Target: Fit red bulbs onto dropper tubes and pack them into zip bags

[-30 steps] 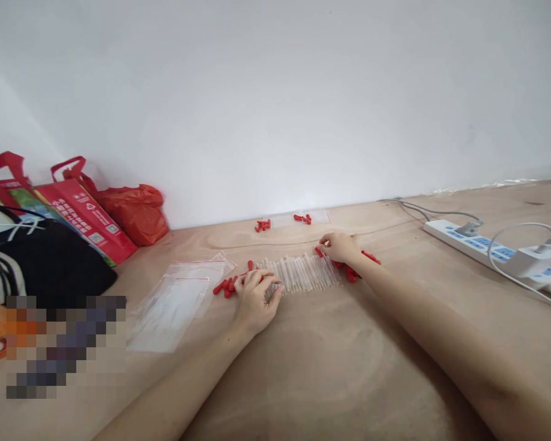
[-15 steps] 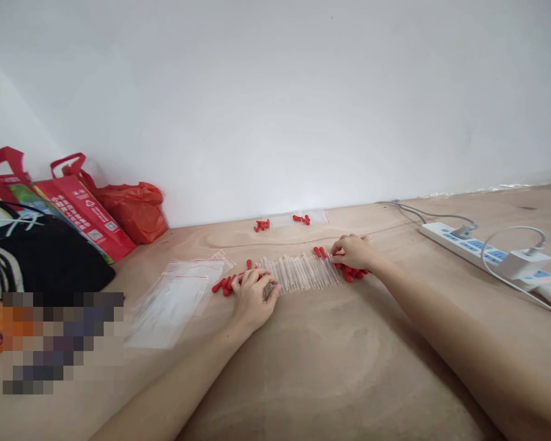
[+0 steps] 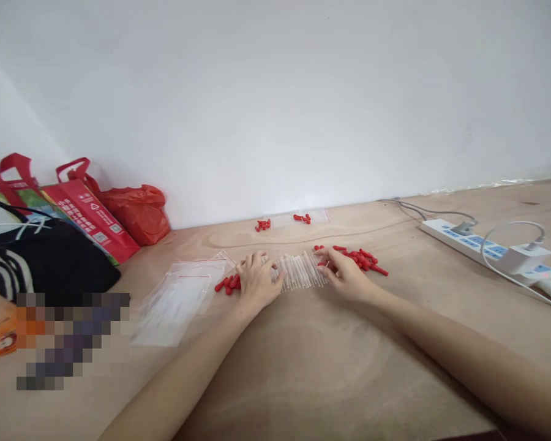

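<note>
A row of thin clear tubes (image 3: 300,271) lies side by side on the wooden table. At its left end rests my left hand (image 3: 259,280), fingers apart, touching the tubes and holding nothing I can make out. My right hand (image 3: 344,277) is curved round the row's right end, thumb and fingers apart; a red piece shows between them, but whether it is gripped is unclear. Red bulb-shaped pieces (image 3: 363,260) lie in a pile beyond my right hand. More red pieces (image 3: 228,284) sit left of my left hand, partly hidden by it.
Clear zip bags (image 3: 172,303) lie at the left. Farther left are a black bag (image 3: 68,263), a red shopping bag (image 3: 89,214) and a red plastic bag (image 3: 140,211). Small red pieces (image 3: 263,225) lie near the wall. A power strip (image 3: 468,244) with cables is at the right.
My left hand has shifted slightly right and forward onto the tubes. My right hand has moved left and nearer, off the right pile. The row of tubes looks narrower.
</note>
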Demonstrator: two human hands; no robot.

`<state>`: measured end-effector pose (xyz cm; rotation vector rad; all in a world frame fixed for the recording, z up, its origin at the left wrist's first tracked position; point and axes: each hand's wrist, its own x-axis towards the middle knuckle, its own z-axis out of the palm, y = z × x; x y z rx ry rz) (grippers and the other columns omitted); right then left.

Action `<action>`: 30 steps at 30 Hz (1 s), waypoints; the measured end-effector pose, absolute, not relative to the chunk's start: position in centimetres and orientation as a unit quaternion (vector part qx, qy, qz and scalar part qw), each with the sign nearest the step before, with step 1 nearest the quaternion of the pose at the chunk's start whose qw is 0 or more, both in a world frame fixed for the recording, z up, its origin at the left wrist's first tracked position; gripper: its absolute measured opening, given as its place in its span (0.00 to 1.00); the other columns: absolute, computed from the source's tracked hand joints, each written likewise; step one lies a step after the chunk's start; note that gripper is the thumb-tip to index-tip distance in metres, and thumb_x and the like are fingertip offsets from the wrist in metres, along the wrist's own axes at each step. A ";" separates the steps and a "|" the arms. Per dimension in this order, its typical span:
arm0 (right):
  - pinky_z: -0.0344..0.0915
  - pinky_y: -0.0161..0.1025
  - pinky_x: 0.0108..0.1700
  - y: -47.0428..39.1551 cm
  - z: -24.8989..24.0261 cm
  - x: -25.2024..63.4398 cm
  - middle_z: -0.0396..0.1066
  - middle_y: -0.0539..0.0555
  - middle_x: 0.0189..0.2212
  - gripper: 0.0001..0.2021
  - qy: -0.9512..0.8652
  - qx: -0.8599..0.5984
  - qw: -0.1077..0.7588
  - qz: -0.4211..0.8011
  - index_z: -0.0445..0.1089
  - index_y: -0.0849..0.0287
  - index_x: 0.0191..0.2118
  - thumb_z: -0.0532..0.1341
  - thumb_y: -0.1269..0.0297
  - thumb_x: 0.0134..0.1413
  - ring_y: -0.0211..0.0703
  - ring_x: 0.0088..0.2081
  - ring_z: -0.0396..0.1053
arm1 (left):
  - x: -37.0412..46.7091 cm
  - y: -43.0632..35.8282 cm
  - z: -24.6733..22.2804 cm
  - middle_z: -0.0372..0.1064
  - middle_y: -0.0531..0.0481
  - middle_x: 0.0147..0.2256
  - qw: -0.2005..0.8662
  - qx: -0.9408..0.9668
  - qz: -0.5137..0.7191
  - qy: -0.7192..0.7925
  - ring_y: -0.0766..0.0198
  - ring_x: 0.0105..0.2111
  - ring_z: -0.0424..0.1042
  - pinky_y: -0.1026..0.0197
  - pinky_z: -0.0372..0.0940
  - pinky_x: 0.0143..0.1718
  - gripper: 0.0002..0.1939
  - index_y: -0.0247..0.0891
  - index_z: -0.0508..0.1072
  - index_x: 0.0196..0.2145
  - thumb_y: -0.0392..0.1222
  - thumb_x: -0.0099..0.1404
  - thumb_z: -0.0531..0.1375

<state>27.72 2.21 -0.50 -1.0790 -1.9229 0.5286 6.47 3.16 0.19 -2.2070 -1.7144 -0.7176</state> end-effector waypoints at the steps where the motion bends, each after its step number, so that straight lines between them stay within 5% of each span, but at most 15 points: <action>1: 0.60 0.35 0.29 1.7 -1.0 27.4 0.65 0.53 0.30 0.13 -0.766 -0.416 0.436 0.226 0.59 0.60 0.45 0.52 0.66 0.52 0.36 0.27 0.62 | 6.8 3.5 0.2 0.61 0.42 0.45 0.129 -0.757 -0.238 -0.595 0.49 0.47 0.56 0.44 0.48 0.45 0.12 0.40 0.70 0.26 0.51 0.53 0.57; 11: 0.63 0.35 0.34 -0.4 -1.7 27.0 0.65 0.53 0.30 0.03 -0.803 -0.332 0.400 0.291 0.63 0.60 0.26 0.58 0.68 0.48 0.37 0.32 0.64 | 9.3 5.4 0.9 0.63 0.35 0.41 0.097 -0.710 -0.161 -0.678 0.43 0.45 0.56 0.43 0.50 0.42 0.16 0.35 0.73 0.23 0.52 0.50 0.55; 16: 0.64 0.33 0.30 -0.9 -1.8 26.6 0.65 0.53 0.30 0.04 -0.809 -0.343 0.397 0.265 0.65 0.60 0.32 0.58 0.70 0.46 0.36 0.30 0.64 | 9.4 6.3 1.0 0.66 0.33 0.38 0.102 -0.695 -0.129 -0.700 0.42 0.42 0.58 0.45 0.52 0.39 0.16 0.32 0.75 0.26 0.49 0.49 0.55; 24: 0.64 0.38 0.39 -0.9 -1.9 26.5 0.66 0.55 0.36 0.07 -0.839 -0.322 0.385 0.210 0.69 0.58 0.36 0.55 0.70 0.51 0.39 0.36 0.65 | 9.8 6.0 1.6 0.67 0.33 0.36 0.120 -0.713 -0.120 -0.680 0.43 0.42 0.59 0.44 0.52 0.39 0.14 0.32 0.74 0.26 0.45 0.52 0.54; 30: 0.62 0.40 0.37 -0.3 -1.8 26.7 0.66 0.54 0.31 0.06 -0.822 -0.350 0.416 0.169 0.67 0.57 0.33 0.55 0.71 0.50 0.41 0.34 0.64 | 8.1 3.1 2.8 0.68 0.45 0.35 0.073 -0.797 -0.206 -0.562 0.54 0.40 0.63 0.51 0.54 0.40 0.10 0.37 0.68 0.30 0.39 0.61 0.48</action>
